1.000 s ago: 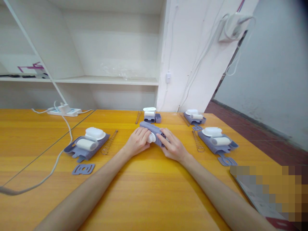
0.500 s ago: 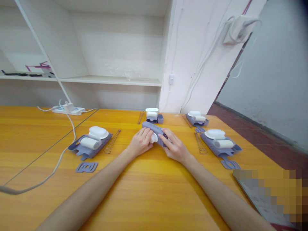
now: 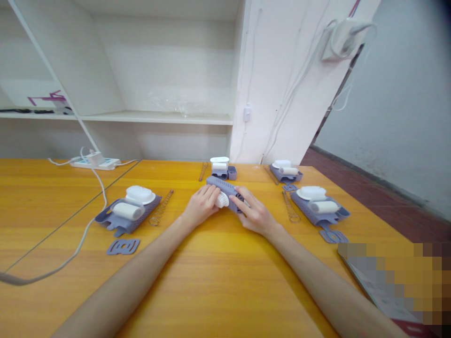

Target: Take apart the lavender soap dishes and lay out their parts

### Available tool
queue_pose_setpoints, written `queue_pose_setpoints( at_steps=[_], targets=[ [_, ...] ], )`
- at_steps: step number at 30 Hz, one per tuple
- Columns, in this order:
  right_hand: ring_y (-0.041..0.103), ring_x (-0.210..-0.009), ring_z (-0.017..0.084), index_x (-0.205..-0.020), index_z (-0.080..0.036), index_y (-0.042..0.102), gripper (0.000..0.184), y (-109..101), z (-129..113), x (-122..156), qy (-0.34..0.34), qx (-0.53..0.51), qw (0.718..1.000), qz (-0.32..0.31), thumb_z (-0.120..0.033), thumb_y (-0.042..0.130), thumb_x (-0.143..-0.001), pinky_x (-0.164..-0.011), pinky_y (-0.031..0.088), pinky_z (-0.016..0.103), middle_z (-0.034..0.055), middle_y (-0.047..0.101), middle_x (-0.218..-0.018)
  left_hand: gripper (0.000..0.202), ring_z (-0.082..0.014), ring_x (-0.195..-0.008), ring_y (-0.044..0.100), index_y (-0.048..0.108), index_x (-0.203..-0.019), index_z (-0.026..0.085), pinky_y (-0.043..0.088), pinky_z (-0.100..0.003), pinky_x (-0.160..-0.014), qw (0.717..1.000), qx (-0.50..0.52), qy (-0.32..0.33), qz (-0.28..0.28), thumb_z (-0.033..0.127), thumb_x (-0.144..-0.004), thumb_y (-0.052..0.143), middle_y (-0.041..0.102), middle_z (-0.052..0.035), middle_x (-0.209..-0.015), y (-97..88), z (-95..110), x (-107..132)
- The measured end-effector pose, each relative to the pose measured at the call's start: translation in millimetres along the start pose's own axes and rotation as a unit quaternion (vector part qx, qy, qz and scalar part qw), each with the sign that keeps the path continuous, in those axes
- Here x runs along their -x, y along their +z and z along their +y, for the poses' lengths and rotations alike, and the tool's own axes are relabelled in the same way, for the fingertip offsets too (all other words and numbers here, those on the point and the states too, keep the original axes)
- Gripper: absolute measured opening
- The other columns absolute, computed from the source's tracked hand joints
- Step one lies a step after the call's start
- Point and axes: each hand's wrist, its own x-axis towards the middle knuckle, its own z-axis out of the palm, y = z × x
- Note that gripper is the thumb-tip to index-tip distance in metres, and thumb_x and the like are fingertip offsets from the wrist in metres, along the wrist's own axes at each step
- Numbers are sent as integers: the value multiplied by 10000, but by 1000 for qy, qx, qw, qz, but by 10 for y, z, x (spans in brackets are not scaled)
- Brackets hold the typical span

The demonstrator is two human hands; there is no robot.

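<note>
A grey-purple plastic housing with small holes (image 3: 221,183) is held just above the table between my two hands, tilted down to the right. At its near side is a white ribbed plastic piece (image 3: 222,200). My left hand (image 3: 202,204) is closed, its fingers bent over the white piece and the housing's left part. Fingers of my right hand (image 3: 256,215) wrap the housing's right end. Whether the white piece is fixed to the housing, I cannot tell. Behind it stand a white-topped purple set (image 3: 219,166) and a small purple box (image 3: 231,172).
Similar purple trays with white parts lie at left (image 3: 128,213), right (image 3: 320,206) and back right (image 3: 285,171). Metal coil springs (image 3: 161,209) and flat purple plates (image 3: 123,246) lie beside them. A power strip (image 3: 95,162) and cable (image 3: 89,227) are on the left.
The view has shifted slightly to the right. A little more of the white ribbed piece shows beside my left fingers. Both hands keep their hold.
</note>
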Motion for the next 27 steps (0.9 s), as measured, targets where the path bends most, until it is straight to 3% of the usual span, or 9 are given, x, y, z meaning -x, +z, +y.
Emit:
queue_pose_setpoints(
  at_steps=[7, 16, 19, 21, 24, 27],
  targets=[
    [320, -1337, 299, -1348, -170, 420, 586, -24, -43, -8, 1, 7, 1000, -5, -38, 459, -778, -1035, 405, 500, 173, 393, -1396, 268, -268, -1028, 548, 506, -1059, 177, 480, -386, -855, 999, -18, 27, 2, 226, -797, 529, 586, -119, -1037, -8, -63, 20],
    [374, -1306, 286, -1380, -162, 376, 617, -19, -18, 29, 33, -4, 999, 7, -65, 497, -783, -1013, 439, 464, 187, 394, -1381, 327, -266, -1035, 522, 480, -1081, 184, 494, -380, -817, 998, -9, 19, -58, 162, -757, 518, 566, -113, -1087, -141, -44, -54],
    [398, -1288, 293, -1392, -163, 362, 636, -25, 11, 47, 41, 4, 999, 18, -112, 552, -787, -1002, 455, 449, 193, 383, -1387, 417, -261, -1083, 501, 449, -1154, 197, 489, -378, -852, 998, 23, -21, -61, 153, -746, 523, 526, -108, -1179, -181, 37, -92],
    [393, -1292, 296, -1399, -182, 354, 641, -23, 24, 50, 36, 7, 999, 19, -115, 553, -793, -1005, 450, 462, 182, 378, -1396, 461, -266, -1110, 487, 432, -1184, 202, 477, -389, -890, 995, 64, -57, -53, 235, -745, 568, 493, -110, -1212, -185, 126, -106],
    [383, -1301, 295, -1405, -202, 347, 643, -10, 26, 37, 23, 4, 1000, 22, -99, 541, -800, -1013, 440, 476, 171, 368, -1408, 518, -277, -1108, 486, 431, -1176, 201, 470, -411, -904, 982, 116, -149, -14, 392, -729, 612, 464, -117, -1199, -145, 268, -114],
    [386, -1299, 297, -1399, -196, 355, 632, 3, 13, 18, 12, 3, 1000, 27, -97, 541, -803, -1007, 448, 470, 177, 373, -1405, 490, -265, -1076, 504, 438, -1142, 205, 457, -422, -919, 962, 142, -234, 24, 399, -729, 615, 462, -106, -1148, -76, 356, -120]
  ],
)
